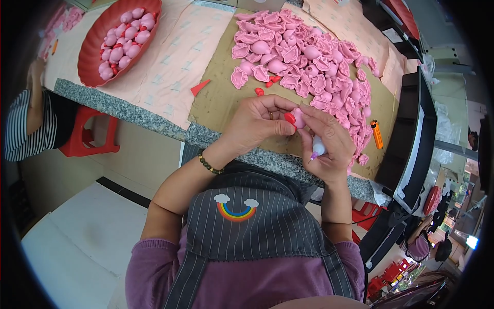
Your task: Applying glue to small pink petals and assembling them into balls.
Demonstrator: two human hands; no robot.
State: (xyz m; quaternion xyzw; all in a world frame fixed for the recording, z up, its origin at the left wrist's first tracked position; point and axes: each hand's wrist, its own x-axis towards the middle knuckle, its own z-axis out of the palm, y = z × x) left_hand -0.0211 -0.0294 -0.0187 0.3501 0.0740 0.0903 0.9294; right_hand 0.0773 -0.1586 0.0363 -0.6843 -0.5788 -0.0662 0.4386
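Above the near edge of the table, my left hand [257,123] pinches a small red piece [290,118] against a rounded pink plastic part [299,119]. The fingertips of my right hand [333,141] grip the other side of that pink part. Tucked in the same right hand is a small white squeeze bottle [319,148] with a purple thin-tipped nozzle, pointing down. Just beyond my left hand a loose red piece [259,91] lies on the brown board, with more red pieces [272,80] farther back.
A big heap of pink plastic parts [309,56] covers the board beyond my hands. At far left stands a red scalloped bowl [87,67] of pink pieces. An orange utility knife [377,135] lies at right, near a black tray [409,139]. Another person's arm [35,98] shows at left.
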